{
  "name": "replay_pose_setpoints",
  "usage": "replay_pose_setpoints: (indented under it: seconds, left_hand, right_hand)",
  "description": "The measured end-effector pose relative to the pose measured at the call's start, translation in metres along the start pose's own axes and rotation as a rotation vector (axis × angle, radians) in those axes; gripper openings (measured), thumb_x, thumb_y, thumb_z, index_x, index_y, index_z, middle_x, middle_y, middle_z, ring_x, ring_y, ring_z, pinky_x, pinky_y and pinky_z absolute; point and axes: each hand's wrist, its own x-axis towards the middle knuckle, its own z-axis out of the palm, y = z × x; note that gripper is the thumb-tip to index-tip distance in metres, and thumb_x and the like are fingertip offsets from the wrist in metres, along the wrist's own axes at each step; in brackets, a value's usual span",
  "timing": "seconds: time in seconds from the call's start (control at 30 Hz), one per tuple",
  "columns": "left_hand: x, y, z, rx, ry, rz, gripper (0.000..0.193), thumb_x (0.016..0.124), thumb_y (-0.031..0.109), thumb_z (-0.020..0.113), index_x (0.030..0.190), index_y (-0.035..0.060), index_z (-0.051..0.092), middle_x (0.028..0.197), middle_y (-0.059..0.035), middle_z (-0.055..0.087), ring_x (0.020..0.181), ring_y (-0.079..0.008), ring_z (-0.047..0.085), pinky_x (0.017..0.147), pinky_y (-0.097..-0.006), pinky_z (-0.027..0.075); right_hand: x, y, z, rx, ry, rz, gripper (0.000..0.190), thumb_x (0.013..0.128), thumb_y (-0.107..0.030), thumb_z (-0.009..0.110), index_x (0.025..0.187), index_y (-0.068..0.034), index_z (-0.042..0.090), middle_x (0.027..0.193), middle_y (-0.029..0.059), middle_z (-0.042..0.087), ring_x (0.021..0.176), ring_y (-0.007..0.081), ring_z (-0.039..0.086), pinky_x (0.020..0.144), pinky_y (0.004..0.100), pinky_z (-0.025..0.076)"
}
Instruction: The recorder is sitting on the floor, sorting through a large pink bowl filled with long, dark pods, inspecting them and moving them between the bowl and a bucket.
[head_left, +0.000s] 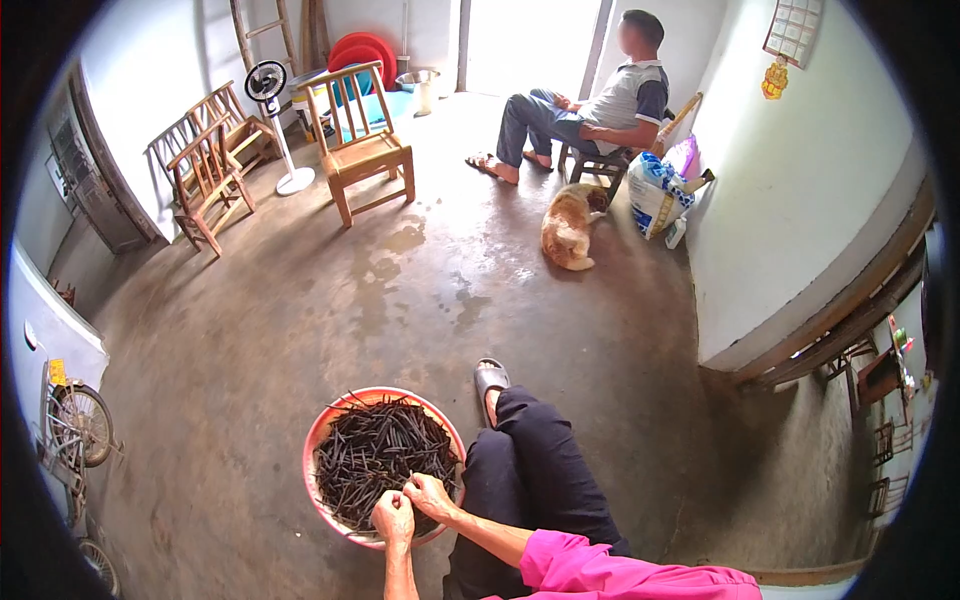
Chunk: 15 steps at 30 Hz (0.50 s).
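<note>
A round basket with a red rim stands on the floor beside my legs, filled with dark, slender dried pods. Over its near side, my left hand and my right hand meet at the fingertips. The fingers of both are pinched together; whatever lies between them is too small to make out. Pods lie just beyond and below both hands.
A wooden chair and a white standing fan are ahead. A person sits on a low chair at the back right, with a brown and white dog lying near. Stuffed bags lean by the wall. A bicycle is at the left.
</note>
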Motion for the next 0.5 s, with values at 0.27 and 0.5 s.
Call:
replay_pose_setpoints:
  seconds: [0.27, 0.5]
  left_hand:
    - [0.005, -0.011, 0.013, 0.046, 0.028, 0.062, 0.015, 0.076, 0.016, 0.062, 0.077, 0.0014, 0.064, 0.067, -0.0161, 0.063, 0.062, -0.0313, 0.061, 0.058, -0.0404, 0.046]
    - [0.006, -0.01, 0.002, -0.139, 0.008, -0.003, 0.024, 0.08, 0.024, 0.061, 0.075, 0.0002, 0.063, 0.064, -0.017, 0.06, 0.056, -0.0262, 0.058, 0.056, -0.0392, 0.043]
  right_hand:
    - [0.0, -0.003, 0.001, -0.166, 0.03, -0.038, 0.03, 0.083, -0.024, 0.048, 0.084, 0.004, 0.056, 0.084, 0.0273, 0.059, 0.083, 0.0416, 0.059, 0.073, 0.0469, 0.045]
    - [-0.003, -0.006, 0.0, -0.177, -0.007, -0.042, 0.031, 0.084, -0.025, 0.049, 0.081, 0.004, 0.059, 0.083, 0.0258, 0.061, 0.082, 0.04, 0.06, 0.073, 0.0446, 0.045]
